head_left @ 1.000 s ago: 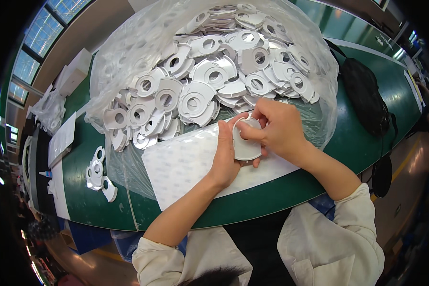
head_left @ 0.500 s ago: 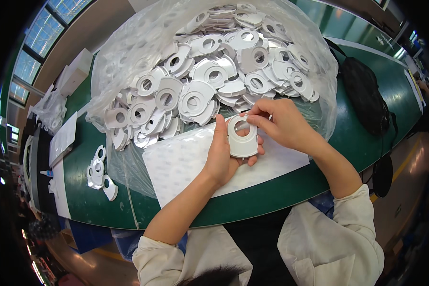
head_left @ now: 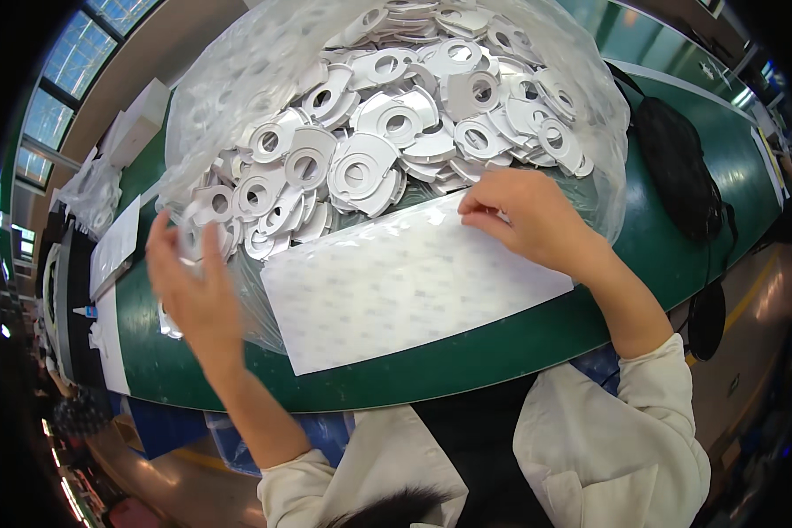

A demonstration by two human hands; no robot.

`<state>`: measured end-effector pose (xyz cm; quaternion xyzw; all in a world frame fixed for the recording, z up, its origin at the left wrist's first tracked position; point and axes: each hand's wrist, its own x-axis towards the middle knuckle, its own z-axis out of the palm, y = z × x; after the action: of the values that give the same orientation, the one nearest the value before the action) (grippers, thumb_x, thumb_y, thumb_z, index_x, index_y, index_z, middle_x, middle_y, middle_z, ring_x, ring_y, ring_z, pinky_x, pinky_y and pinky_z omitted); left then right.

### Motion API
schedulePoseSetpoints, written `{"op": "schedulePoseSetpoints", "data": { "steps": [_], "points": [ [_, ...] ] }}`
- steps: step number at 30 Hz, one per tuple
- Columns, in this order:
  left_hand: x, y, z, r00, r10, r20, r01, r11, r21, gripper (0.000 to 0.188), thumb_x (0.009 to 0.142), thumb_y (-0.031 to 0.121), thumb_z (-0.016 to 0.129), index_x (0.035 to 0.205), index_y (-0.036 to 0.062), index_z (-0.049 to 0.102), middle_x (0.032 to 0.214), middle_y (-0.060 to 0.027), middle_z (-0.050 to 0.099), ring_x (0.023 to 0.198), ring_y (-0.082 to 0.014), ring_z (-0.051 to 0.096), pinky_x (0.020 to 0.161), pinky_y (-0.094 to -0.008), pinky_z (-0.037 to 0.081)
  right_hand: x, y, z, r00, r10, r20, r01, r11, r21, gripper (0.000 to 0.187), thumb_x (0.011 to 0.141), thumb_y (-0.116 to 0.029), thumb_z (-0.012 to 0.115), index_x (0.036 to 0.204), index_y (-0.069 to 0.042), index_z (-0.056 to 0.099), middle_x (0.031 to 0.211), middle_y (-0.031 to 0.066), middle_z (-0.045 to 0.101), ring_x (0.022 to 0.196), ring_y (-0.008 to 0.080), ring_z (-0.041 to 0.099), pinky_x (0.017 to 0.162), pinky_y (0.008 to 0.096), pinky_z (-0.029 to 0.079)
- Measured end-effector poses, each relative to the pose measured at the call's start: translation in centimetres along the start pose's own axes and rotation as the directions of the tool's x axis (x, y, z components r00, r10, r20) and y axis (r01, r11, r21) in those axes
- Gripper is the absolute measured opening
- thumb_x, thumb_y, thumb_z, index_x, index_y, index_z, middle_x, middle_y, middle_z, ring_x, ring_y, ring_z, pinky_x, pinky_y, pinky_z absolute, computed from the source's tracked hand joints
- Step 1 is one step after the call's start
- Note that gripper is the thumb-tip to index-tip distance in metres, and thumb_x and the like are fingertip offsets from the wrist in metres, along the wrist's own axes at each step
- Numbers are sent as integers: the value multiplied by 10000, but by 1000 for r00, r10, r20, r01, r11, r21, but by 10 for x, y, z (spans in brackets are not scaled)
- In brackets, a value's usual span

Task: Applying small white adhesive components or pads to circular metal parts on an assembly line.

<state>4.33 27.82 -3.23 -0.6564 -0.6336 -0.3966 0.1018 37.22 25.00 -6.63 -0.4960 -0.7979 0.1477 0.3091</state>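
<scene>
My left hand (head_left: 195, 295) is raised at the left, over the small group of white plastic parts (head_left: 168, 324), which it mostly hides. It is blurred, but thumb and fingers stand apart and I see nothing between them. My right hand (head_left: 537, 218) hovers by the upper right edge of a white sheet (head_left: 414, 286). Its thumb and index finger are pinched together; whatever they hold, if anything, is too small to make out. Beyond the sheet lies a large heap of white plastic parts (head_left: 361, 173), each flat with a round hole.
A clear plastic bag (head_left: 229, 97) spreads under and around the heap on the green table (head_left: 387, 387). On the right lies a black bag (head_left: 678, 172) with a strap. White boxes (head_left: 141, 128) and a small bottle (head_left: 85, 311) are at the left.
My left hand has swung from the middle to the left and no longer shows the white plastic part it held. My right hand has stayed near the sheet's upper edge, still pinched.
</scene>
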Motion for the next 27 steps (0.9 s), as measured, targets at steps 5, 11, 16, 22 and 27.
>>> {"op": "schedulePoseSetpoints", "data": {
  "steps": [5,11,16,22,27],
  "points": [
    [-10,-113,-25,975,-215,55,140,786,602,548,893,381,583,1308,47,457,1261,-184,512,1193,-358,458,995,-484,338,-1,-14,-7,951,85,296,-75,996,-46,129,747,-129,699,821,-39,644,799,77,629,737,254,589,652,347,460],
    [-22,-48,-1,988,77,130,-124,904,408,580,857,355,637,1318,58,448,1331,-175,459,1300,-383,341,1053,-532,228,-6,-17,-1,913,102,394,-48,988,-144,172,739,-182,708,838,-51,659,815,86,636,798,270,599,704,372,466],
    [-25,44,40,872,396,287,-406,914,-29,581,831,303,671,1291,16,461,1297,-193,474,1258,-377,376,1046,-508,252,-10,-20,3,918,164,362,-66,961,-268,148,747,-176,696,831,-58,664,826,91,638,834,288,598,732,385,473],
    [-23,74,83,862,350,367,-376,926,0,586,817,301,675,1239,-55,477,1163,-168,542,1163,-333,447,1008,-478,295,-8,-27,4,918,157,363,-83,974,-210,164,744,-154,696,849,-40,642,850,99,630,853,296,593,758,390,472],
    [-26,63,97,882,302,362,-327,945,9,517,797,269,691,1184,-27,515,1103,-132,558,1131,-289,472,1020,-471,288,-12,-25,4,929,154,335,-74,968,-240,183,736,-147,706,849,-31,621,858,106,615,864,301,586,756,393,470]
  ]
}}
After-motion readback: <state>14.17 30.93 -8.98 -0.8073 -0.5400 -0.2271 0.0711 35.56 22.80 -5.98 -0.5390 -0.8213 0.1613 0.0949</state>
